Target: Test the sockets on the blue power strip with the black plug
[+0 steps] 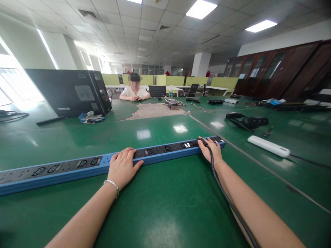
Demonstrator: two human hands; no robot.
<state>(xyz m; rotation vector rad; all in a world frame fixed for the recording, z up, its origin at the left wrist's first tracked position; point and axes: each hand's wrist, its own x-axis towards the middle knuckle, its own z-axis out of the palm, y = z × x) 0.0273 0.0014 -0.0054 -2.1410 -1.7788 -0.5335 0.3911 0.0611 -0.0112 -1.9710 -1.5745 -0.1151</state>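
Observation:
A long blue power strip (155, 159) with a row of black sockets lies across the green table. My left hand (123, 165) grips it near the middle, the fingers over the top and the thumb along the near side. Toward the strip's right end, my right hand (210, 148) closes on a black plug (201, 141) at one of the sockets. How deep the plug sits is hidden by the fingers. From the plug a black cable (219, 184) runs back along my right forearm and out at the bottom.
A black computer case (74, 91) and gloves (91, 117) stand at the back left. Right of the strip lie a white bar-shaped device (269, 146) and a black corded object (247, 121). A person (134, 90) sits across the table, near a bottle (171, 92) and metal parts (172, 102).

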